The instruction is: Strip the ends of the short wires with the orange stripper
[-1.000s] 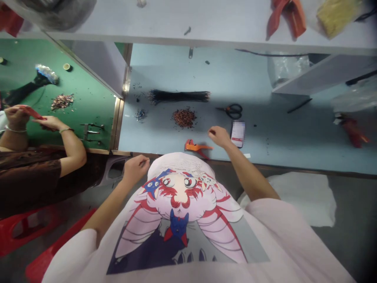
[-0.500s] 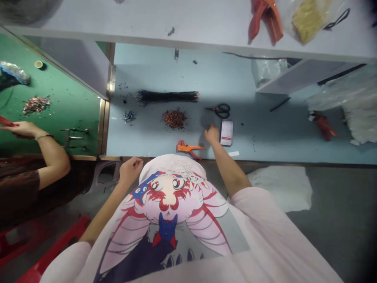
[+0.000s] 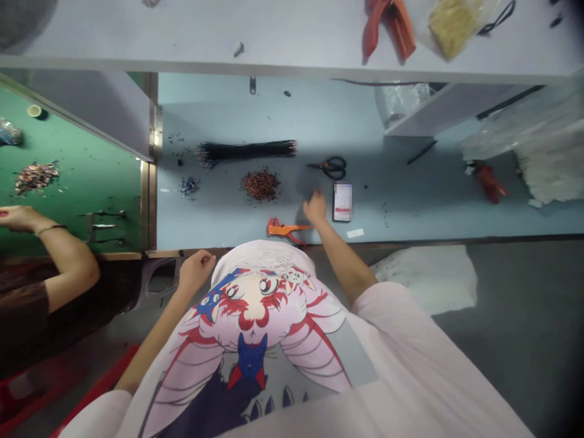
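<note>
My left hand (image 3: 198, 266) is closed in front of the table's edge, at the left of my shirt, its fingers curled together. What it holds, if anything, is too small to make out. On the table my right hand (image 3: 316, 207) rests with curled fingers, left of a phone (image 3: 342, 202); any small thing in it is hidden. Orange wire strippers (image 3: 285, 230) lie just below and left of that hand. Above it are black-handled scissors (image 3: 334, 167). A bundle of black wires (image 3: 249, 150) lies farther back, with a heap of copper-coloured bits (image 3: 261, 184) in front of it.
A small pile of blue and silvery pieces (image 3: 188, 186) is at the left. Overhead runs a shelf (image 3: 292, 36) with a red-handled tool (image 3: 390, 27). Red pliers (image 3: 489, 181) and plastic bags (image 3: 547, 158) lie right. At the green table, a co-worker's hand (image 3: 20, 219) shows.
The whole view has shifted, so the table items sit farther left. Both my hands keep nearly the same places by the table. The co-worker's hand shows less of the red thing.
</note>
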The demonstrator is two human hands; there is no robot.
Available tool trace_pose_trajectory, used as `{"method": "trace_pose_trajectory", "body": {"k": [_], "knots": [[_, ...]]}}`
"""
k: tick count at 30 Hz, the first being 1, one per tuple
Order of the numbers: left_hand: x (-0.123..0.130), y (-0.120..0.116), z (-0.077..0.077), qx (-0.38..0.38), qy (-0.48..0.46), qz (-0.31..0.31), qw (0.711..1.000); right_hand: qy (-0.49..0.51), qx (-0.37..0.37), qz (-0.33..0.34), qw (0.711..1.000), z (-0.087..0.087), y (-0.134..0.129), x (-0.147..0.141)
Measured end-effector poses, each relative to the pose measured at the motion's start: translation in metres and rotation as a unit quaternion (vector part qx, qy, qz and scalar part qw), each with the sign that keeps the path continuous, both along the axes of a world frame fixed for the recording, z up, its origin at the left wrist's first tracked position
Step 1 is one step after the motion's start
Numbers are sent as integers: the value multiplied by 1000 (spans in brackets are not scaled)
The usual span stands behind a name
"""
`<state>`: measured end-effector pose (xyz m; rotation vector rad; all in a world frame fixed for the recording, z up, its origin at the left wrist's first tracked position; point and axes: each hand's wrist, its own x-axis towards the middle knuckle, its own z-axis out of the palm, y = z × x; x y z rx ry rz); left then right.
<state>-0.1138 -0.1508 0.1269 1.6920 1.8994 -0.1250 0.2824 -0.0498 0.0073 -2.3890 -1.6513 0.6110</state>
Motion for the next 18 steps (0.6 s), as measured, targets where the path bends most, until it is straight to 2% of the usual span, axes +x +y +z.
{"method": "trace_pose_trajectory", "body": {"k": [4, 12, 15, 18], "knots": [[8, 1, -4, -11, -17, -3, 1000, -27, -9, -51, 998, -4, -5, 21], [15, 2, 0, -6, -23, 17, 1000, -1, -18, -91, 996, -3, 2, 14], [12, -2, -4, -20, -31, 38, 999, 38, -23, -65, 997, -1, 7, -1], [15, -1, -19, -21, -21, 72, 997, 100, -28, 6, 995, 0, 14, -33]]}}
